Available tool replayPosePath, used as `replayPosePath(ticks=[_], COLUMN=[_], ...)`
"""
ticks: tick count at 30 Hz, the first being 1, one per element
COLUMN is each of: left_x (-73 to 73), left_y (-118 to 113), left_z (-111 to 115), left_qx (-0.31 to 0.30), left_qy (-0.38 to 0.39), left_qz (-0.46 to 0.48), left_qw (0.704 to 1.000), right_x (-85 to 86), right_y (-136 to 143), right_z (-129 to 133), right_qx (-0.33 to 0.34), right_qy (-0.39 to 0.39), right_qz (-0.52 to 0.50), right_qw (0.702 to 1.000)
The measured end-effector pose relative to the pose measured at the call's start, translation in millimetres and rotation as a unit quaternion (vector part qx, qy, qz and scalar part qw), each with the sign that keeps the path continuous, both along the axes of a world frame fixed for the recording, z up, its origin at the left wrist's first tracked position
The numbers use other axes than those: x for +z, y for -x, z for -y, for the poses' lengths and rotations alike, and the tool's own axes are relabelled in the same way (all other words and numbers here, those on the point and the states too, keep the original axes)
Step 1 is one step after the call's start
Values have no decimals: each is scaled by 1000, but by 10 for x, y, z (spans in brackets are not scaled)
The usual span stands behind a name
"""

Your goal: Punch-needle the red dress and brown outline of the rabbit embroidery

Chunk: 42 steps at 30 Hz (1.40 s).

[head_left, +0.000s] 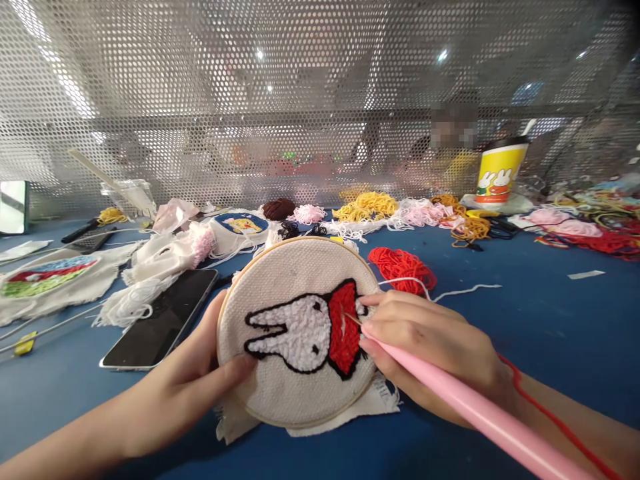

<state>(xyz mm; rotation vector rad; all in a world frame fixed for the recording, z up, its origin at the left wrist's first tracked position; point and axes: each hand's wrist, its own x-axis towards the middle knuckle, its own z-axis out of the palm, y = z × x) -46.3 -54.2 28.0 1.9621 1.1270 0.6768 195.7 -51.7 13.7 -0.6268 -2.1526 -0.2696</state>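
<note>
My left hand [210, 367] grips the left rim of a round embroidery hoop [295, 400], thumb on the front cloth and the other fingers hidden behind. On the cream fabric lies a sideways rabbit design [295, 330] in white loops with black outlines and a red garment [345, 347]. Between the thumb and fingers of my right hand [420, 340] is a pink punch needle [450, 387]. Its metal tip meets the red part, where a pale unfilled slit shows. Red yarn [555, 420] trails over my right wrist. A white strand [465, 291] runs out behind that hand.
A red yarn bundle [403, 267] lies just behind the hoop. Left of it are a smartphone [163, 320] and other embroidered cloths [55, 280]. Yellow yarn [367, 207], a yellow paper cup [503, 170] and tangled yarns line the perforated metal screen [310, 87].
</note>
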Motion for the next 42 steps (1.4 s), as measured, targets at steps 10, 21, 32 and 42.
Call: replayPosePath(ticks=[10,21,32,42], left_x=[30,10,-4,-1], left_y=[-26,11,17,0], left_z=[-15,-27,-145,-143], left_qx=[-17,4,51,78], left_qy=[36,55,114,80], left_qz=[13,38,121,56], left_qw=[999,998,985,992], right_x=[36,-5,19,-74], right_y=[77,119,73,9], right_z=[36,-8,78,111], right_qx=[-29,-59,69,64], right_qy=[-32,-44,146,249], right_qz=[90,80,-5,-176], right_qw=[995,994,987,950])
